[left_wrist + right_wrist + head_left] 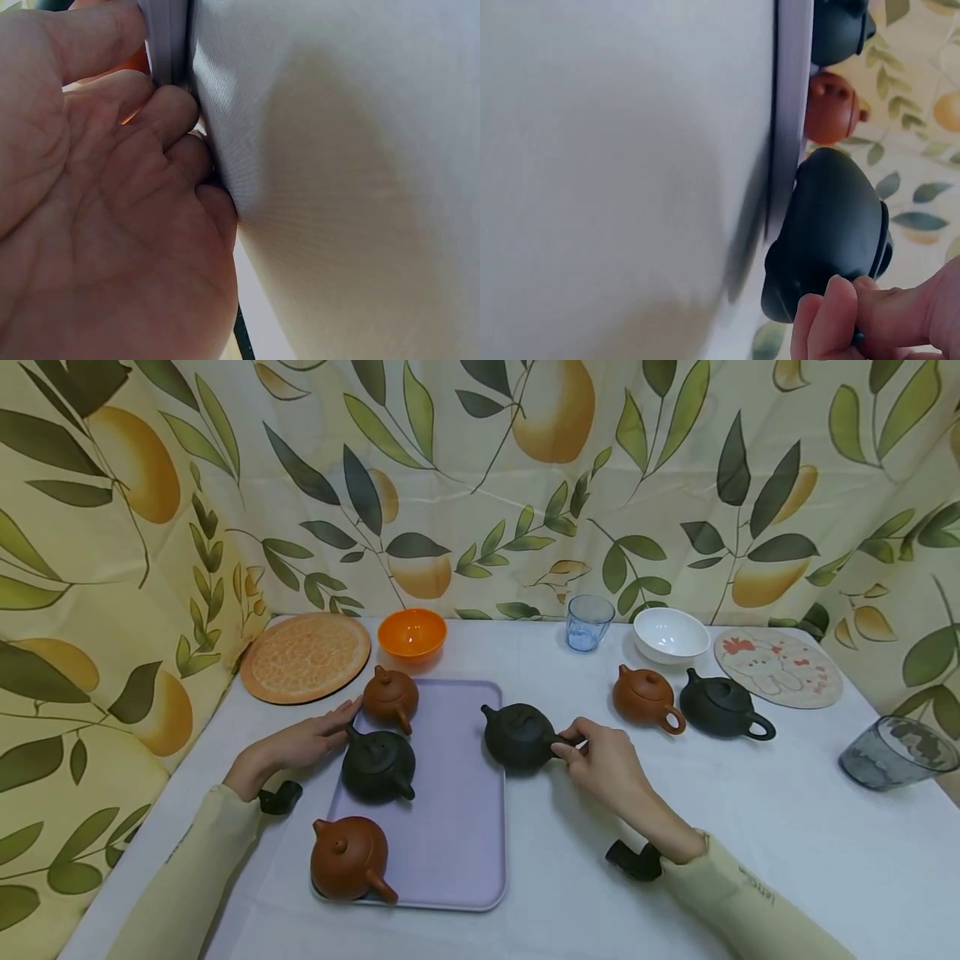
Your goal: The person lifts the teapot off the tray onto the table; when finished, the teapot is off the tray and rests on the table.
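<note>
My right hand [606, 764] pinches the handle of a black teapot [519, 737], whose body overlaps the right edge of a lilac tray [459, 810]. In the right wrist view this teapot [829, 225] hangs over the tray's rim, with a shadow on the cloth beneath. My left hand [300, 745] lies along the tray's left edge, its fingertips against the rim. On the tray's left side stand a brown teapot [392, 695] at the back, another black teapot [378, 764] in the middle and a second brown teapot [349, 858] at the front corner.
Right of the tray stand a brown teapot [645, 697] and a black teapot [722, 703]. Behind are an orange bowl [412, 635], a blue glass [588, 622], a white bowl [671, 637], a round brown mat [307, 658] and a rabbit-print mat [780, 667]. A grey glass [892, 756] sits far right.
</note>
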Motion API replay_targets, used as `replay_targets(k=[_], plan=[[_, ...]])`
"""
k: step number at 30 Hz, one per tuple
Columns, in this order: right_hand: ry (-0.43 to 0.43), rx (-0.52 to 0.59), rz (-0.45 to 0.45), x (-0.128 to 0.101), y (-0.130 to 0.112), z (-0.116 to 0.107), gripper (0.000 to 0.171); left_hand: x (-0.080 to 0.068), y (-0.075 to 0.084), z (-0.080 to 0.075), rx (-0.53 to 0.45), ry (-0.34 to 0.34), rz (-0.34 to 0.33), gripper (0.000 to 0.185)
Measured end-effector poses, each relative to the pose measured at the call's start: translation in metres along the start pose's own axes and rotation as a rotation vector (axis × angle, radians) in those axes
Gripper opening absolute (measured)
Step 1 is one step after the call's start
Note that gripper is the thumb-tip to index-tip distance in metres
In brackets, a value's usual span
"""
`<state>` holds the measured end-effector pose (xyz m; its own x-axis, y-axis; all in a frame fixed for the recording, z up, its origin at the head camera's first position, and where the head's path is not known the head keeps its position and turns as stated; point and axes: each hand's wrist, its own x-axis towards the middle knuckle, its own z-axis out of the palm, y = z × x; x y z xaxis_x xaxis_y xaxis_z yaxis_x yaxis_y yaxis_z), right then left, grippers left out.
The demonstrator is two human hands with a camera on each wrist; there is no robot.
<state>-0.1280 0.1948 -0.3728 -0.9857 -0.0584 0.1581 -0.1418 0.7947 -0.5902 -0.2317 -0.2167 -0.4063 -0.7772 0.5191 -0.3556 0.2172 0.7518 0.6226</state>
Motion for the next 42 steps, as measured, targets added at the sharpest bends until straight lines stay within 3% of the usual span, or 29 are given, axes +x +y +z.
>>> replay_targets(k=[7,24,37,42], plan=[[-0.025,0.01,0.12,0.012,0.017,-0.006,0.015,-0.001,-0.001,0.0,0.01,0.007,0.009,0.06],[0.022,0.017,0.217,0.032,0.028,-0.005,0.023,-0.001,-0.002,0.001,0.008,0.013,0.001,0.06],[0.007,0.025,0.229,0.043,0.029,-0.005,0.023,-0.002,0.002,0.001,-0.002,0.006,-0.015,0.06],[0.011,-0.079,0.202,0.043,0.02,-0.009,0.029,-0.001,0.002,0.001,-0.004,0.004,-0.014,0.06]])
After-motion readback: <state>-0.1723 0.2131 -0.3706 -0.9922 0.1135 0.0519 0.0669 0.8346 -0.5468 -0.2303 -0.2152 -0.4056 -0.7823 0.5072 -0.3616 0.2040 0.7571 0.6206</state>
